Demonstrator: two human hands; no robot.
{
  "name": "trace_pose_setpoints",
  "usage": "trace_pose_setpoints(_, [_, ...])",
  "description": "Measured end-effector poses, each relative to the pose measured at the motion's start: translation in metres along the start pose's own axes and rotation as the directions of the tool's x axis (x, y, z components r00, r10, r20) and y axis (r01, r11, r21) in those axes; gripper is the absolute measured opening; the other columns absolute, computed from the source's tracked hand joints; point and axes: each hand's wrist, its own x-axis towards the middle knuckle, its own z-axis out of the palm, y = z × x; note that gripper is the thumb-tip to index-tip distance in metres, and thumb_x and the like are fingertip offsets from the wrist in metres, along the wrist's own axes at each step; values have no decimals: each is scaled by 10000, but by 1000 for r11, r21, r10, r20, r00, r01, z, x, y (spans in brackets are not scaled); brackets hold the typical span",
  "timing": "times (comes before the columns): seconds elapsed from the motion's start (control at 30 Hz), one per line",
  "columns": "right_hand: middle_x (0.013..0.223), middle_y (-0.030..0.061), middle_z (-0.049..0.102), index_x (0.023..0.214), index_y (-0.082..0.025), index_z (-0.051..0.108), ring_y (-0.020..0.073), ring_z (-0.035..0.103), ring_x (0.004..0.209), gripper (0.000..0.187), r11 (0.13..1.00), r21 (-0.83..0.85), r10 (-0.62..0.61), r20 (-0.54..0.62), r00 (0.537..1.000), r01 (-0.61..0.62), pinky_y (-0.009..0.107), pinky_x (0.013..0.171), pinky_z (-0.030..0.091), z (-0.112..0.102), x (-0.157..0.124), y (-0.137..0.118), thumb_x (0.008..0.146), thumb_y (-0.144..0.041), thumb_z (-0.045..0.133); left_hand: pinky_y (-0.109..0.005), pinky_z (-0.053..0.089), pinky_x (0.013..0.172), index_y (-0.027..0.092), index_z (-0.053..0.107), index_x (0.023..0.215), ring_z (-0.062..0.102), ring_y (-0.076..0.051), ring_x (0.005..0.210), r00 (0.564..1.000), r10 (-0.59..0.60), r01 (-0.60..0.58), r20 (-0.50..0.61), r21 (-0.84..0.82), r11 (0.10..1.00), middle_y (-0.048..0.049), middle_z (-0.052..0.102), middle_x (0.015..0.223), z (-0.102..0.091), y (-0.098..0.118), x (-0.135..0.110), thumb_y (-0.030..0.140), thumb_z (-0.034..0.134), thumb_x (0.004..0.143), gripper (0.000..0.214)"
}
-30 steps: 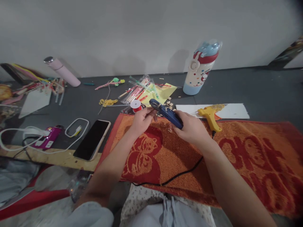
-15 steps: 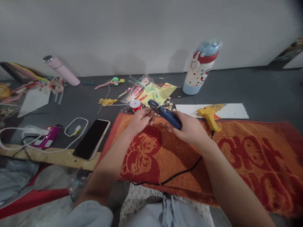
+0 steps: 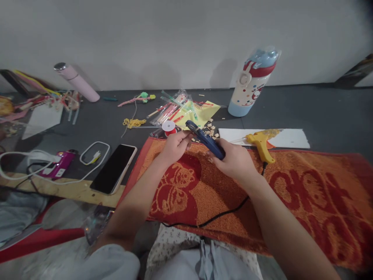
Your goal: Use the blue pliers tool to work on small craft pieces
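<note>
My right hand (image 3: pixel 236 160) is closed around a dark blue hand tool (image 3: pixel 205 140), perhaps a cutter, with some metal showing near its far end. The tool slants up and left, over the towel's back edge. Close by its far end, my left hand (image 3: pixel 176 146) has its fingertips pinched together; whatever they hold is too small or hidden to make out. Below both hands lies an orange and red towel (image 3: pixel 221 194). Small pale wooden pieces (image 3: pixel 210 127) are scattered just behind the tool, and a spool (image 3: pixel 169 127) with red on it stands beyond my left fingers.
A yellow glue gun (image 3: pixel 262 144) rests on a white board (image 3: pixel 294 138), its black cord crossing the towel. Behind stand a cartoon bottle (image 3: pixel 247 91) and a pink flask (image 3: pixel 78 82). Yellow paper (image 3: pixel 205 112), packaged sticks, a phone (image 3: pixel 113 169) and a purple power adapter (image 3: pixel 61 165) lie about.
The whole view has shifted slightly, so objects sit a little further right. Both hands keep nearly the same pose, with the blue tool still in my right hand.
</note>
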Motion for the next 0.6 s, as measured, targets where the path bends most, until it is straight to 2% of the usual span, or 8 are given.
trace_pose_setpoints(0.4, [830, 105, 733, 1081, -175, 605, 286, 682, 732, 365, 999, -44, 34, 41, 999, -32, 296, 566, 380, -2, 0, -4, 825, -415, 504, -213, 355, 515, 172, 468, 626, 451, -83, 462, 1000, 10, -10, -3, 104, 995, 32, 482, 494, 0, 0, -1, 267, 427, 895, 289])
trace_pose_setpoints(0.6, [877, 114, 733, 1099, -172, 589, 290, 681, 744, 365, 997, -71, 8, 37, 999, -5, 303, 572, 383, -2, 1, -2, 829, -396, 490, -230, 365, 549, 165, 482, 634, 489, -99, 526, 1000, 26, -26, -1, 137, 990, 3, 529, 564, 0, 0, -1, 337, 425, 909, 330])
